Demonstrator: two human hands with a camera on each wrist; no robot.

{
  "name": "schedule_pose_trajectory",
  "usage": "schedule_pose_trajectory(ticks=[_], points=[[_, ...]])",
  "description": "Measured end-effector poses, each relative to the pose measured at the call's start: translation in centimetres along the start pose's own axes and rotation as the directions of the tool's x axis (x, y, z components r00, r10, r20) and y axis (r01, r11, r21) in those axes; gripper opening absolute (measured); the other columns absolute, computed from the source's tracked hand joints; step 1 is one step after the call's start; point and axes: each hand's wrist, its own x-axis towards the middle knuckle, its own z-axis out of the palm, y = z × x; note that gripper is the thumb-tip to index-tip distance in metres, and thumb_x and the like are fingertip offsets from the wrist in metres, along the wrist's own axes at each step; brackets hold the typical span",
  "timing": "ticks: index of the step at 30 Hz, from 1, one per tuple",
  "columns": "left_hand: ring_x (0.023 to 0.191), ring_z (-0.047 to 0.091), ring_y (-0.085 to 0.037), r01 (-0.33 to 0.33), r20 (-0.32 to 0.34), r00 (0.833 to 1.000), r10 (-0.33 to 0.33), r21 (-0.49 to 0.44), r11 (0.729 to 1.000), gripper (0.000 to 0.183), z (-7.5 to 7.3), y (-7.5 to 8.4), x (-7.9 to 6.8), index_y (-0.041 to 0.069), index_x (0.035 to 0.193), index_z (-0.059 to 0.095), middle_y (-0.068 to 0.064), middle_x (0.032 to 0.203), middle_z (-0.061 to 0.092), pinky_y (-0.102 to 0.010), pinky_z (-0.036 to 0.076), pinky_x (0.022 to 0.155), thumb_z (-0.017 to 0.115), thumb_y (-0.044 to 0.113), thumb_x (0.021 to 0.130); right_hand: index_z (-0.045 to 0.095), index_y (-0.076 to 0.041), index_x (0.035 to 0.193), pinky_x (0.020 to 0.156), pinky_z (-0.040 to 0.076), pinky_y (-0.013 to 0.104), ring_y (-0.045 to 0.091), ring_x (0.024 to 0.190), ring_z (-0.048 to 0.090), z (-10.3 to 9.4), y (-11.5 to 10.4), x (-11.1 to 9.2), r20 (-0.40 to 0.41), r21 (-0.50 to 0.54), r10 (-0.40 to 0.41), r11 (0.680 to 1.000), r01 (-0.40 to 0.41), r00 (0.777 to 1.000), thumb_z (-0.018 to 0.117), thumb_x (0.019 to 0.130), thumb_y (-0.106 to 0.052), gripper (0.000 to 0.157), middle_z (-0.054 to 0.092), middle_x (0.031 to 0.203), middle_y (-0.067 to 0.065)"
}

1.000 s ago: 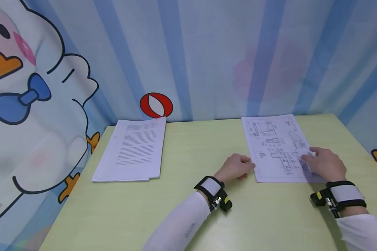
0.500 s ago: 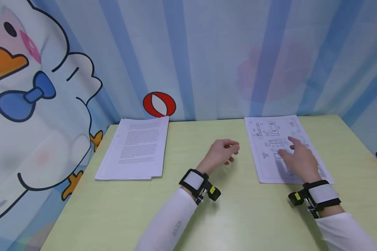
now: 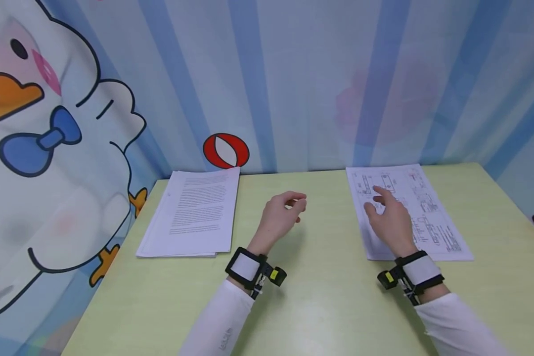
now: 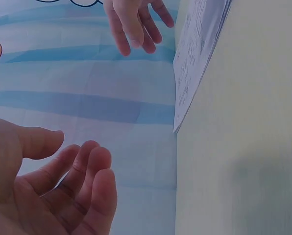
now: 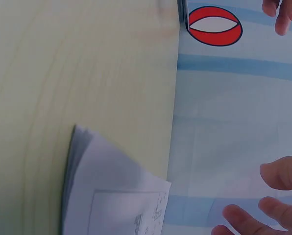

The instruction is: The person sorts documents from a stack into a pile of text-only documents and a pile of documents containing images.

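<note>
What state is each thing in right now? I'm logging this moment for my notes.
Left hand: raised above the table, fingers loosely curled, holding nothing.
Right hand: over the drawing sheets, fingers relaxed, holding nothing.
Drawing sheets: lying flat, printed side up.
Text pages: stacked flat, untouched.
Table: bears both paper piles.

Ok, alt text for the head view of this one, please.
A person's right hand hovers with loose fingers over a stack of drawing sheets on a pale green table, while the left hand hangs raised and empty mid-table. A stack of text pages lies at the left, before a cartoon duck backdrop.
</note>
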Motion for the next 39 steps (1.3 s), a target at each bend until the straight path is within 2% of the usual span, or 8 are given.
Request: schedule_pose_trajectory(ticks=[4, 8, 14, 20, 26, 29, 34, 39], points=[[0.068, 0.061, -0.020, 0.007, -0.053, 0.999, -0.003, 0.066, 0.998, 0.030, -1.6, -1.2, -0.1, 0.015, 0.117, 0.064, -0.008, 0.094, 0.068, -0.024, 0.043, 0.053, 0.053, 0.030, 0.094, 0.045, -0.003, 0.135, 0.070, 0.048, 0.049, 0.044, 0.102, 0.058, 1.3, -0.5, 0.0, -0.002, 0.032, -0.015, 0.999, 0.015, 1.000, 0.050, 0.093, -0.020, 0.046, 0.060, 0.120, 0.028], [0.066, 0.059, -0.018, 0.014, -0.093, 0.996, -0.002, 0.124, 0.992, 0.029, -3.4, -2.8, -0.3, 0.014, 0.115, 0.065, -0.010, 0.094, 0.069, -0.024, 0.042, 0.052, 0.053, 0.028, 0.093, 0.048, -0.004, 0.133, 0.079, 0.046, 0.052, 0.042, 0.108, 0.055, 2.4, -0.8, 0.0, -0.008, 0.077, -0.004, 0.997, 0.005, 1.000, 0.050, 0.093, -0.020, 0.043, 0.063, 0.117, 0.026], [0.072, 0.064, -0.023, 0.045, -0.175, 0.984, -0.017, 0.158, 0.986, 0.028, -7.2, -4.8, -0.7, 0.013, 0.113, 0.065, -0.011, 0.096, 0.068, -0.025, 0.042, 0.054, 0.053, 0.027, 0.093, 0.051, -0.005, 0.131, 0.079, 0.048, 0.049, 0.038, 0.105, 0.058, 3.8, -1.4, -0.1, -0.015, 0.159, -0.008, 0.987, 0.010, 1.000, 0.051, 0.093, -0.019, 0.041, 0.065, 0.115, 0.024], [0.085, 0.061, -0.023, 0.088, -0.227, 0.973, -0.035, 0.226, 0.970, 0.032, -11.0, -6.6, -1.4, 0.012, 0.117, 0.064, -0.011, 0.107, 0.066, -0.029, 0.046, 0.065, 0.051, 0.030, 0.093, 0.051, -0.004, 0.131, 0.079, 0.050, 0.048, 0.035, 0.102, 0.059, 4.7, -2.3, 0.0, 0.001, 0.274, -0.053, 0.960, 0.051, 0.999, 0.051, 0.094, -0.017, 0.039, 0.065, 0.114, 0.023], [0.095, 0.061, -0.029, 0.095, -0.291, 0.957, -0.014, 0.268, 0.959, 0.035, -15.0, -8.4, -2.4, 0.008, 0.121, 0.061, -0.015, 0.116, 0.065, -0.040, 0.049, 0.074, 0.049, 0.028, 0.095, 0.053, -0.006, 0.129, 0.078, 0.048, 0.043, 0.032, 0.099, 0.061, 6.5, -3.9, 0.2, 0.029, 0.309, -0.030, 0.951, 0.019, 0.999, 0.051, 0.094, -0.018, 0.037, 0.067, 0.112, 0.020], [0.098, 0.059, -0.031, 0.111, -0.316, 0.949, -0.015, 0.287, 0.951, 0.037, -16.5, -9.7, -3.1, 0.006, 0.124, 0.059, -0.017, 0.119, 0.063, -0.043, 0.049, 0.077, 0.048, 0.028, 0.096, 0.053, -0.006, 0.129, 0.079, 0.048, 0.043, 0.032, 0.098, 0.062, 7.5, -4.8, 0.3, 0.050, 0.323, -0.023, 0.946, 0.006, 0.998, 0.051, 0.093, -0.017, 0.037, 0.067, 0.111, 0.020], [0.102, 0.057, -0.034, 0.180, -0.326, 0.943, -0.066, 0.333, 0.925, 0.038, -18.4, -12.1, -3.9, 0.004, 0.125, 0.057, -0.020, 0.120, 0.062, -0.046, 0.048, 0.081, 0.047, 0.026, 0.096, 0.053, -0.006, 0.129, 0.081, 0.049, 0.045, 0.032, 0.098, 0.062, 9.3, -6.0, 0.5, 0.094, 0.352, -0.027, 0.936, -0.008, 0.995, 0.053, 0.093, -0.018, 0.038, 0.067, 0.112, 0.019], [0.115, 0.050, -0.041, 0.264, -0.309, 0.941, -0.136, 0.422, 0.867, 0.040, -20.0, -14.2, -4.7, 0.002, 0.127, 0.053, -0.025, 0.127, 0.055, -0.055, 0.043, 0.092, 0.045, 0.026, 0.096, 0.052, -0.006, 0.131, 0.084, 0.051, 0.047, 0.033, 0.100, 0.061, 10.9, -7.5, 0.3, 0.164, 0.392, -0.061, 0.920, -0.009, 0.985, 0.053, 0.093, -0.018, 0.040, 0.065, 0.115, 0.019]])
